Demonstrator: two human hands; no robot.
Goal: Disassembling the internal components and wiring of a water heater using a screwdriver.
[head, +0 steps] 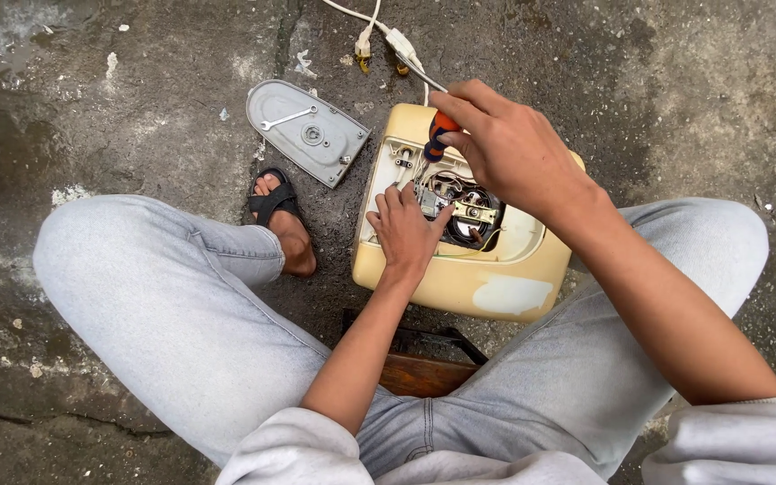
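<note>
Casing cream plastic, scuffed; cover plate dull metal; floor rough concrete.

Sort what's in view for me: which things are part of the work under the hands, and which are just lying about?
In use:
right hand gripping orange-handled screwdriver
left hand on the exposed inner parts
cream appliance housing

Lying about:
grey metal cover plate with a spanner on it
white power cord and plug, leading to the housing
</note>
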